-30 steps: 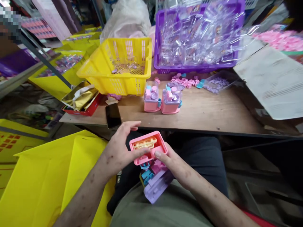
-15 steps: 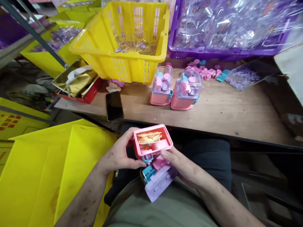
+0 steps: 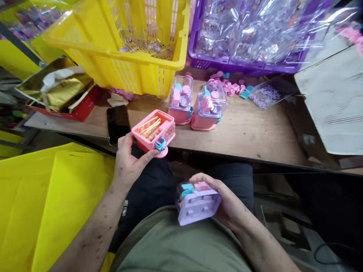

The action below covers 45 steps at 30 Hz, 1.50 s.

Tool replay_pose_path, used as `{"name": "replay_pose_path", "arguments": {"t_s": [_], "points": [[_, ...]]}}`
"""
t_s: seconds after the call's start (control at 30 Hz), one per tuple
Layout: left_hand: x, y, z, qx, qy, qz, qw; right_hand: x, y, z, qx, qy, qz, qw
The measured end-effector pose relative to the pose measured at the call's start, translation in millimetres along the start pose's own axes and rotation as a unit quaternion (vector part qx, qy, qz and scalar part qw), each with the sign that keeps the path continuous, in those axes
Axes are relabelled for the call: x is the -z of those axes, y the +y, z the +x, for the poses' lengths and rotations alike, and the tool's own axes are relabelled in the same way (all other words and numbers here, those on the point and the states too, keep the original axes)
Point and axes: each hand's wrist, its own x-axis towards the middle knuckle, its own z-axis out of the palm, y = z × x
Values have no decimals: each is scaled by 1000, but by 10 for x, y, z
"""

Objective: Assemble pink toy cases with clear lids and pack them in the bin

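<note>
My left hand [image 3: 130,158] is closed on a pink plastic box [image 3: 154,132], tilted at the table's front edge. Its top is uncovered and yellowish stick-like pieces lie inside; a blue part is fixed on its side. Above my lap, my right hand [image 3: 221,192] grips a clear toy cover with a lilac base [image 3: 200,207], turned so the base's underside faces me. Blue and pink pieces show inside it. Two assembled toys stand on the table beyond: one pink box with a clear top [image 3: 181,100] and a similar one [image 3: 208,107] to its right.
A yellow basket [image 3: 113,62] and a purple crate [image 3: 244,66] of clear bagged parts stand behind. A phone [image 3: 117,122] and a red box [image 3: 82,111] lie left. Loose pink pieces [image 3: 231,87] and a clear tray of lilac parts [image 3: 266,94] lie right; a yellow bin [image 3: 68,204] is beside my left arm.
My hands have moved apart. The left has carried the pink box forward and left to the table edge; the right has stayed near my lap with the lilac-based cover, now turned more level.
</note>
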Motion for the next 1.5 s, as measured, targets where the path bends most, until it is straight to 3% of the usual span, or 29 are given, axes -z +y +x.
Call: {"name": "replay_pose_path", "arguments": {"t_s": [0.07,0.13,0.23,0.3,0.43,0.53,0.6,0.67,0.73,0.87,0.97,1.07,1.3,1.5], "points": [[-7,1,84,-16,5,79,997,56,-63,-79,15,-12,5,1000],[-20,6,143,-24,-16,114,993,71,-203,-140,75,-27,-32,996],[-56,31,197,-23,-48,170,984,-33,-552,-125,267,14,-126,955],[-86,63,216,-15,-66,194,979,-211,-834,-16,410,56,-208,886],[-115,129,241,-1,-87,201,976,-704,-1294,435,609,61,-373,697],[-33,132,300,4,-116,179,977,-937,-1415,868,664,18,-468,582],[76,112,358,-8,-154,153,976,-966,-1414,1103,662,-25,-514,545],[182,94,406,-24,-188,126,974,-928,-1403,1250,637,-66,-548,537],[229,97,425,-24,-196,108,974,-867,-1420,1316,594,-100,-578,551],[100,137,386,12,-124,79,989,-785,-1554,1322,513,-122,-592,609],[-13,126,368,16,-97,39,994,-785,-1694,1295,467,-141,-601,633],[-12,70,407,-13,-101,-23,995,-823,-1808,1272,429,-172,-617,637],[133,15,557,-75,-146,-93,982,-935,-1927,1347,413,-206,-639,616],[176,-25,620,-70,-171,-105,977,-1077,-2042,1418,364,-222,-605,672]]}}
